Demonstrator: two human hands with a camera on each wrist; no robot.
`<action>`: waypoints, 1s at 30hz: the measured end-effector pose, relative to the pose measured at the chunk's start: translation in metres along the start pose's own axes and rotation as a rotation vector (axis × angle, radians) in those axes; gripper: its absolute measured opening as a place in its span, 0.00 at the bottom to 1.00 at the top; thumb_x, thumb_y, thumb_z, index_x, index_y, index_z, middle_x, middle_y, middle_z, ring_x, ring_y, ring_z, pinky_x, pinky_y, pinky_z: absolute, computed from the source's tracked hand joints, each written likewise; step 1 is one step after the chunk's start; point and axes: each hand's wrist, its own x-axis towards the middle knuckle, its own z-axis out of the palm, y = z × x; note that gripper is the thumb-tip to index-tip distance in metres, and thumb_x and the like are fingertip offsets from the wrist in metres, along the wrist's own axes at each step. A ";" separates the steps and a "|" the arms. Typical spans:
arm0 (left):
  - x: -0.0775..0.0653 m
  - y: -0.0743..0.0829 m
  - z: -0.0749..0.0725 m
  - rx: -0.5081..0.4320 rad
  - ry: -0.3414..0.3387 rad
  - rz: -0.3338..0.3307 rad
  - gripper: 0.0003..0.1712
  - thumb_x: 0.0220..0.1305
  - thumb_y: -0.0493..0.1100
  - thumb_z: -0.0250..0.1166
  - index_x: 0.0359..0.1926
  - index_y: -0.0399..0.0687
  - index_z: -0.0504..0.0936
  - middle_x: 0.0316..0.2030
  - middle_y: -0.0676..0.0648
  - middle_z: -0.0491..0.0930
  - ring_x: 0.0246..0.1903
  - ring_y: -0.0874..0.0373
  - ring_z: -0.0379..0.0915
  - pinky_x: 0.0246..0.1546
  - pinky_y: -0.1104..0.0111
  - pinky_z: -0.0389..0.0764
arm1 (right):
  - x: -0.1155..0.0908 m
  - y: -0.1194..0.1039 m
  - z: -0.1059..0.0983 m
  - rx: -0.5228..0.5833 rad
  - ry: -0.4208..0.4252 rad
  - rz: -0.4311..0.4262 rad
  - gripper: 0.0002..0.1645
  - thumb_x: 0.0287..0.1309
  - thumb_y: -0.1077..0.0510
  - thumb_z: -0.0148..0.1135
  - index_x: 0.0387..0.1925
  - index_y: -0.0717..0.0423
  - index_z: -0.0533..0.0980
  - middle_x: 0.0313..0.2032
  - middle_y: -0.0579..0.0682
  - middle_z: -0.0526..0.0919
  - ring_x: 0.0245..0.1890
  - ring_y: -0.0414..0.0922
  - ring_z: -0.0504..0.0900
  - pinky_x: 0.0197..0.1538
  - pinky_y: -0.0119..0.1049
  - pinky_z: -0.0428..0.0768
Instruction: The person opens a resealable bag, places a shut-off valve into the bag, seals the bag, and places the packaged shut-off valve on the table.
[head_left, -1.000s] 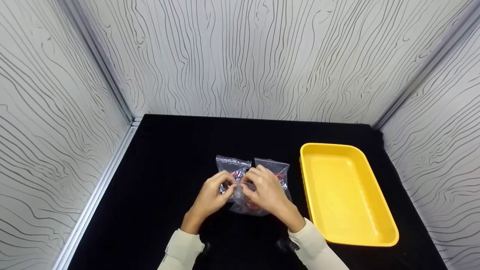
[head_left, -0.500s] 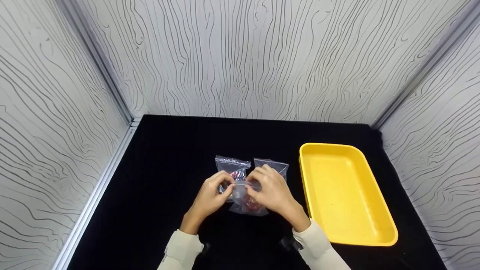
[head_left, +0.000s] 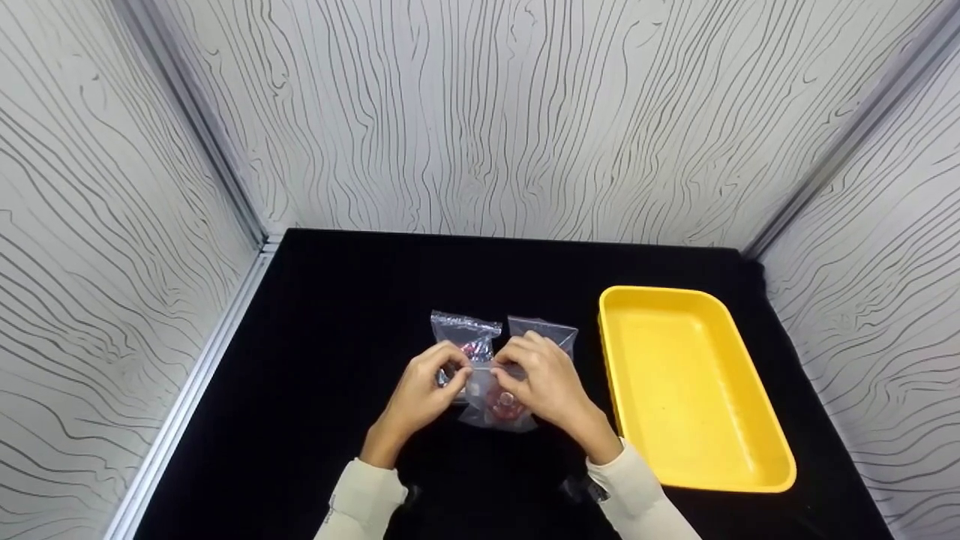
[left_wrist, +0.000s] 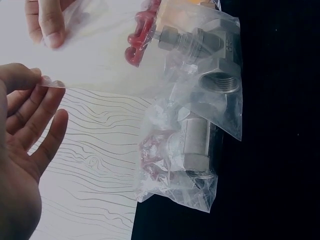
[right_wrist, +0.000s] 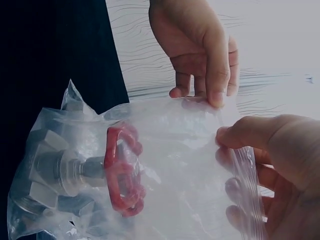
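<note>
A clear zip-lock bag stands near the middle of the black table, its top edge up between both hands. Inside is a grey metal gate valve with a red handwheel. My left hand pinches one end of the bag's top edge between thumb and index finger. Farther along that edge, my right hand pinches the plastic, its other fingers behind the film. Beyond the hands lie two more clear bags: a left bag with another red-wheeled valve, and a right bag, partly hidden by the right hand.
A yellow plastic tray stands to the right of the hands, close to the right sleeve. Patterned white panels enclose the black table at the back and both sides.
My right hand has shifted a little to the right along the bag's top edge, so more of the bag and its red handwheel shows. The left hand has stayed in place.
</note>
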 end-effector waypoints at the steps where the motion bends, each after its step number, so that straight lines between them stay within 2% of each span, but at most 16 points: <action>1: 0.000 0.000 0.000 -0.003 0.000 -0.002 0.07 0.68 0.30 0.71 0.37 0.46 0.84 0.35 0.52 0.83 0.33 0.63 0.79 0.31 0.63 0.86 | 0.000 0.000 0.000 0.002 0.001 0.001 0.07 0.53 0.56 0.79 0.33 0.48 0.86 0.33 0.41 0.87 0.33 0.43 0.77 0.39 0.40 0.80; 5: 0.001 0.001 -0.001 -0.008 -0.005 -0.019 0.07 0.68 0.30 0.71 0.37 0.46 0.84 0.35 0.52 0.83 0.33 0.64 0.78 0.32 0.64 0.87 | 0.000 0.000 -0.002 0.019 -0.006 0.015 0.07 0.54 0.55 0.80 0.33 0.48 0.87 0.33 0.41 0.87 0.34 0.43 0.78 0.40 0.39 0.81; 13: -0.001 0.001 -0.001 -0.016 0.000 -0.021 0.06 0.69 0.31 0.71 0.37 0.45 0.84 0.35 0.51 0.83 0.32 0.64 0.78 0.32 0.68 0.85 | -0.004 0.007 -0.006 0.012 -0.027 0.044 0.11 0.48 0.57 0.80 0.32 0.47 0.84 0.33 0.42 0.84 0.35 0.41 0.76 0.41 0.39 0.80; 20: -0.001 0.000 0.001 -0.023 0.007 -0.009 0.06 0.68 0.30 0.71 0.38 0.45 0.84 0.35 0.51 0.83 0.32 0.64 0.79 0.32 0.69 0.85 | -0.006 0.009 -0.006 0.022 -0.006 0.018 0.10 0.48 0.59 0.78 0.30 0.47 0.82 0.30 0.42 0.83 0.34 0.41 0.75 0.39 0.38 0.79; 30: -0.001 0.002 0.000 -0.021 0.000 -0.036 0.06 0.69 0.31 0.71 0.38 0.45 0.84 0.35 0.51 0.83 0.33 0.64 0.79 0.33 0.69 0.85 | -0.008 0.012 -0.003 0.032 0.042 -0.020 0.09 0.48 0.60 0.80 0.31 0.48 0.85 0.30 0.42 0.87 0.33 0.42 0.77 0.38 0.40 0.79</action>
